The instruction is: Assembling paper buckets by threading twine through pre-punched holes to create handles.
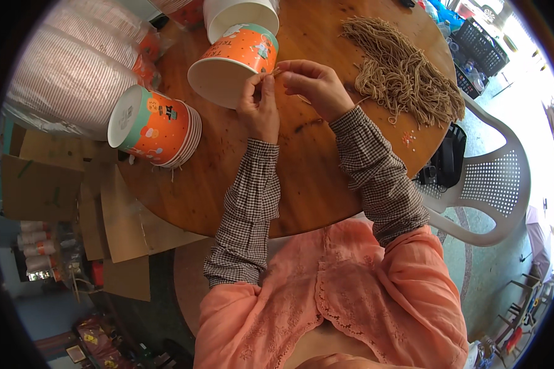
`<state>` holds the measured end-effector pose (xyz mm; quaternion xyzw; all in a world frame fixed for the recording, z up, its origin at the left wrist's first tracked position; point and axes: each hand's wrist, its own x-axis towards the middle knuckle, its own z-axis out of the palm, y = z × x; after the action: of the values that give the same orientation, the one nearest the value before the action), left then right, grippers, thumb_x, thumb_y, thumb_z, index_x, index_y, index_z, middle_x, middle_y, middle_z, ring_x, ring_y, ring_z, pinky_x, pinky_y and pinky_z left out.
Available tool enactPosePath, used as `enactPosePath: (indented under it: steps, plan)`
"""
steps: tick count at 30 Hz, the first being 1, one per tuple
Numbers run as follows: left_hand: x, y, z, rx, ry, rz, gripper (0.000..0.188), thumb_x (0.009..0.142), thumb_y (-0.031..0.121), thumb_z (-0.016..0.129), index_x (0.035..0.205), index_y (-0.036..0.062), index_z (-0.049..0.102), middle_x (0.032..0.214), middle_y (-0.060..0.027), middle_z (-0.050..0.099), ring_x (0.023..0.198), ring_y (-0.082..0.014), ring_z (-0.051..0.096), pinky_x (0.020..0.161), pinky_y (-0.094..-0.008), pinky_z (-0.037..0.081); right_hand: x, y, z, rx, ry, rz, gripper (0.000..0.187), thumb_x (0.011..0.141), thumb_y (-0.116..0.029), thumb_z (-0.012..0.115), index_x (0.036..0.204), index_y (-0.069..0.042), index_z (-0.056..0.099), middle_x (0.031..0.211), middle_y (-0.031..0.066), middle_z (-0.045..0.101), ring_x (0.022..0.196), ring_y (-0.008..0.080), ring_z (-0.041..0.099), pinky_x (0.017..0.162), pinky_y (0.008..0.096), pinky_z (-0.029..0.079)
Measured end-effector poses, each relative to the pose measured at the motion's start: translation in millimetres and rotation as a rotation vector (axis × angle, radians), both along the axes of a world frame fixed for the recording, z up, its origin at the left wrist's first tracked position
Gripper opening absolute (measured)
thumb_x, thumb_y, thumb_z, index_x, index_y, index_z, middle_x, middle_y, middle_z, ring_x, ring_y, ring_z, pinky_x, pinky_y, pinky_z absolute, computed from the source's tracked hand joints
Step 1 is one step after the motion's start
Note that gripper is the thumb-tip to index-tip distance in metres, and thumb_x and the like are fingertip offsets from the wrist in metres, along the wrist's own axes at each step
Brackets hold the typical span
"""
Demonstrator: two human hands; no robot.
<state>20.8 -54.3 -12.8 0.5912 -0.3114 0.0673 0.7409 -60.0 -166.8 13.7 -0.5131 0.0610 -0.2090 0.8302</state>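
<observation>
My left hand is closed, thumb and forefinger pinched together on a short bit of tan string. Close against it, my right hand pinches the same string with its fingertips; fine detail there is too small to make out. Just behind my fingers, an orange and green paper bucket lies tilted on the round wooden table, its white round end facing me. Over on the right a loose heap of tan strings spreads across the tabletop.
A stack of matching buckets lies on its side at the left. Behind it are plastic-wrapped bucket stacks. Another white bucket touches the far side. Cardboard stands left, a plastic chair right. Small scraps lie near the strings.
</observation>
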Motion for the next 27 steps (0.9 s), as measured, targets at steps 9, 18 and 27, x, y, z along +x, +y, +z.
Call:
enactPosePath:
  steps: [9, 18, 27]
  plan:
    - [-14, -1, 6, 0.143, -0.070, -0.037, 0.017, 0.092, 0.015, 0.065, 0.100, 0.0004, 0.065, 0.083, -0.0035, 0.064, 0.073, -0.0087, 0.059, 0.064, -0.0226, 0.049, 4, 4, -6, -0.105, -0.016, -0.117, 0.022, 0.086, -0.018, 0.071, 0.099, 0.000, 0.069, 0.088, 0.0045, 0.069, 0.077, 0.0087, 0.062, 0.069, 0.0235, 0.052]
    - [-16, -4, 2, 0.194, -0.105, -0.058, 0.015, 0.091, 0.011, 0.064, 0.102, 0.0016, 0.065, 0.079, -0.0061, 0.067, 0.070, -0.0110, 0.064, 0.060, -0.0248, 0.051, 9, 9, -8, -0.037, 0.000, -0.259, 0.019, 0.087, -0.019, 0.071, 0.080, -0.004, 0.063, 0.078, 0.0023, 0.067, 0.066, 0.0084, 0.060, 0.060, 0.0233, 0.052]
    - [-9, -7, -3, 0.153, -0.079, 0.081, 0.014, 0.090, 0.014, 0.066, 0.098, 0.0031, 0.067, 0.077, -0.0061, 0.067, 0.068, -0.0124, 0.063, 0.061, -0.0267, 0.050, 4, -1, -2, 0.000, 0.109, -0.192, 0.014, 0.090, -0.015, 0.065, 0.091, -0.002, 0.059, 0.078, 0.0026, 0.061, 0.068, 0.0095, 0.060, 0.061, 0.0247, 0.052]
